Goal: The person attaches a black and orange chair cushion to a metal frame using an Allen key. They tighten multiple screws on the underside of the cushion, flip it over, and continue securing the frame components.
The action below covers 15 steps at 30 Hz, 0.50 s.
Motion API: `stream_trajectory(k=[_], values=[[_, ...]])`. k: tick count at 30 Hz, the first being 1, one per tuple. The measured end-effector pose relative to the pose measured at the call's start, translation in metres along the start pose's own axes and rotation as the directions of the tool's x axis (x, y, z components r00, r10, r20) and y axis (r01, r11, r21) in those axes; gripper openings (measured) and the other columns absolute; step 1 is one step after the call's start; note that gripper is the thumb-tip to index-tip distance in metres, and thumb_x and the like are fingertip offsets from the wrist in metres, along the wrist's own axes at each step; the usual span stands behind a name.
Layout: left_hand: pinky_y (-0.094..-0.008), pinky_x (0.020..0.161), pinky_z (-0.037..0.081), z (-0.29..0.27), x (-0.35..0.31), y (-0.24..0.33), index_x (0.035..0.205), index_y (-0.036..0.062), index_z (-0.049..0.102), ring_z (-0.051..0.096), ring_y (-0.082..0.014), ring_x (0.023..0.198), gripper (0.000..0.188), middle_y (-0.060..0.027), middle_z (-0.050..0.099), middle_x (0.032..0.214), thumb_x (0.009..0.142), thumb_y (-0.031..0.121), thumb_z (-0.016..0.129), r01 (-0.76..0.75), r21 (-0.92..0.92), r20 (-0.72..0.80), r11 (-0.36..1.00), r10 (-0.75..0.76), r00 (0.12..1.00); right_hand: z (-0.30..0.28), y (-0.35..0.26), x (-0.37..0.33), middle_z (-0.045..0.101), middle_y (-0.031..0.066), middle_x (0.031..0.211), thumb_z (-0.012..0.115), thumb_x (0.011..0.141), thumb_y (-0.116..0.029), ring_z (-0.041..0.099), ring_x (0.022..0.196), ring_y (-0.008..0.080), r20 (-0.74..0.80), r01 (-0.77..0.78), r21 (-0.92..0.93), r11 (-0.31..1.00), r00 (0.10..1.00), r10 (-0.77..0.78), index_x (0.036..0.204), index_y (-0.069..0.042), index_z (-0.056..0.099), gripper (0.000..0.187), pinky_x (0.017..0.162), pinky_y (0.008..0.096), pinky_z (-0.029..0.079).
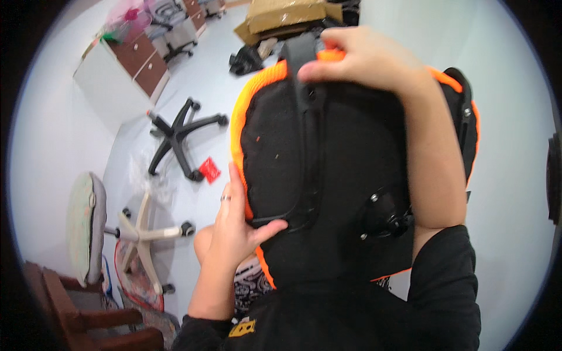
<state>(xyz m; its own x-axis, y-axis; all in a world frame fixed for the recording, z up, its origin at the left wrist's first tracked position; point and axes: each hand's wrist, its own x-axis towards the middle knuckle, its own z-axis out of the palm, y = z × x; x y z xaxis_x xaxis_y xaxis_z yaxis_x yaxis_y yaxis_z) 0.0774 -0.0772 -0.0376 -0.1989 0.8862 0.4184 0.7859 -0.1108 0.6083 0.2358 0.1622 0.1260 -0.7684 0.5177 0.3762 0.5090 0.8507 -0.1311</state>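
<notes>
A black office chair seat (357, 140) with orange edging leans against my body, its black fabric underside toward me. Along its left part runs a black plastic armrest (311, 146), curving in at its lower end. My left hand (231, 231) is closed round the seat's left edge, thumb lying over the armrest's lower end. My right hand (366, 58) reaches across to the far edge and grips it beside the armrest's upper end; some of its fingers are hidden behind the edge. A black fitting with screws (383, 216) shows near my right forearm.
On the floor to the left stand a black five-star chair base (175, 131) and a pale one (143, 234). A red packet (209, 169) lies close by. Beyond are a drawer cabinet (137, 64) and a cardboard box (284, 17). A brown wooden chair (88, 316) stands lower left.
</notes>
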Motion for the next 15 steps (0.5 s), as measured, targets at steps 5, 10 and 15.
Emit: stream_trajectory(k=[5, 10, 15], values=[[-0.0388, 0.107, 0.029, -0.008, 0.000, 0.006, 0.145, -0.0052, -0.001, 0.032, -0.0362, 0.134, 0.146, -0.0309, 0.026, 0.143, 0.042, 0.049, 0.088, -0.018, 0.022, 0.058, 1.000, 0.016, 0.998, 0.015, 0.004, 0.001, 0.053, 0.0110, 0.064, 0.064, 0.071, -0.063, 0.051, 0.060, 0.0212, -0.045, 0.024, 0.064, 0.998, 0.999, -0.021, 0.077, -0.002, 0.056, 0.062, 0.060, 0.0322, 0.042], [-0.0392, 0.105, 0.033, -0.006, 0.000, 0.000, 0.145, -0.0013, -0.004, 0.035, -0.0426, 0.129, 0.147, -0.0330, 0.028, 0.140, 0.042, 0.042, 0.091, 0.071, 0.060, 0.159, 0.996, -0.079, 0.984, 0.018, 0.007, 0.006, 0.063, 0.0139, 0.073, 0.060, 0.063, -0.078, 0.061, 0.068, 0.0256, 0.030, -0.059, -0.005, 0.998, 0.998, 0.060, 0.083, -0.004, 0.065, 0.076, 0.067, 0.0342, 0.047], [-0.0393, 0.087, 0.047, -0.001, 0.005, -0.011, 0.146, 0.0025, -0.004, 0.054, -0.0441, 0.101, 0.139, -0.0315, 0.040, 0.128, 0.049, 0.035, 0.089, -0.075, 0.126, 0.107, 0.989, 0.062, 0.992, 0.031, 0.014, 0.010, 0.063, 0.0123, 0.075, 0.058, 0.065, -0.077, 0.061, 0.072, 0.0263, 0.022, -0.093, 0.047, 0.995, 0.995, 0.092, 0.084, -0.003, 0.064, 0.076, 0.068, 0.0356, 0.046]])
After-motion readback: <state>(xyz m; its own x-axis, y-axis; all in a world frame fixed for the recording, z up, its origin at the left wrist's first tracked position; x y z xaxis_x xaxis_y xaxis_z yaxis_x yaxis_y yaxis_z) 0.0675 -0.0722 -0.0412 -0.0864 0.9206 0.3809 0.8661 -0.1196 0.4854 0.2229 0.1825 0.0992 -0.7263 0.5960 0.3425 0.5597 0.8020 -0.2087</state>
